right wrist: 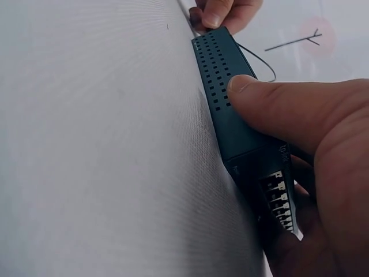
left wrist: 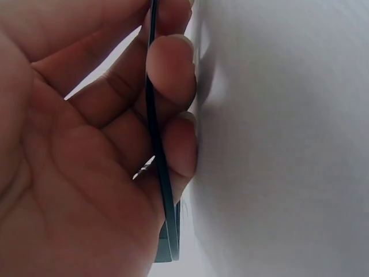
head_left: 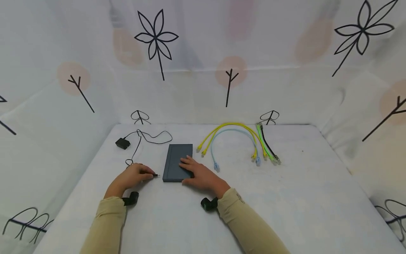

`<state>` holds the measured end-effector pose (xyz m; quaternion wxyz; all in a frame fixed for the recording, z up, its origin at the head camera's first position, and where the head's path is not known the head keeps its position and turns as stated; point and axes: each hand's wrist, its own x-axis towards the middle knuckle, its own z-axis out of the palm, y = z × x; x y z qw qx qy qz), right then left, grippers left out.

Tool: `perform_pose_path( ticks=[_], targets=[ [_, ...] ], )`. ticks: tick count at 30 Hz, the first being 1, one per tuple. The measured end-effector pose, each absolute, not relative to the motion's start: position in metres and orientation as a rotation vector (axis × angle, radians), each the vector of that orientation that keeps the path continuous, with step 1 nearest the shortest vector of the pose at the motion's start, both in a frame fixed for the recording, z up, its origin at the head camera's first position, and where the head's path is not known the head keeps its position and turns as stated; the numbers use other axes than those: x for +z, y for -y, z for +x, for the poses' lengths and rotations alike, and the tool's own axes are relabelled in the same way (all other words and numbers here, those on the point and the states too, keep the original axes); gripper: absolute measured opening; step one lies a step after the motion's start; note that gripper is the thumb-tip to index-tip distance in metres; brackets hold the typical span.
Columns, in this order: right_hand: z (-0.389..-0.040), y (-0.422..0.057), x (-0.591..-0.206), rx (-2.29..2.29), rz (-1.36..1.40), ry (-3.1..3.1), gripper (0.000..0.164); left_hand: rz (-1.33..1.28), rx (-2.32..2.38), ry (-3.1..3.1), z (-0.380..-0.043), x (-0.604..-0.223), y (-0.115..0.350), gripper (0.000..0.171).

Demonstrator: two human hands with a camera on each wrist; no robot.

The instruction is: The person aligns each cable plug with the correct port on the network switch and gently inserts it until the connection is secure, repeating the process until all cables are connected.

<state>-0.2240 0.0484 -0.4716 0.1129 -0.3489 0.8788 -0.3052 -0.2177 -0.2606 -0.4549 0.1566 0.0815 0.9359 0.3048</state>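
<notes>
A dark blue-grey network switch (head_left: 177, 160) lies flat on the white table. My right hand (head_left: 205, 177) grips it from the right, fingers over its top and thumb along the near side. The right wrist view shows its vented side and a row of ports (right wrist: 279, 202) close to my palm. Just left of the switch, my left hand (head_left: 132, 177) pinches the small black plug (head_left: 155, 175) of a power cord, its tip pointing at the switch a short gap away. In the left wrist view the black cord (left wrist: 152, 115) runs across the curled fingers.
The cord leads back to a black power adapter (head_left: 122, 143) at the far left, with a loose loop (head_left: 158, 142) beside it. Behind and right of the switch lie yellow cables (head_left: 234, 124), a light blue cable (head_left: 211, 148), a green cable (head_left: 264, 143) and a black cable (head_left: 268, 143).
</notes>
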Motion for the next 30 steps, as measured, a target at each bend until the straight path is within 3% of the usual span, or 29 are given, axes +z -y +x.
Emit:
perform_pose_path(
  ticks=[30],
  targets=[
    [-0.224, -0.051, -0.473, -0.9, -0.995, -2.599, 0.07, 0.235, 0.86, -2.689, -0.213, -0.454, 0.248, 0.014]
  ],
)
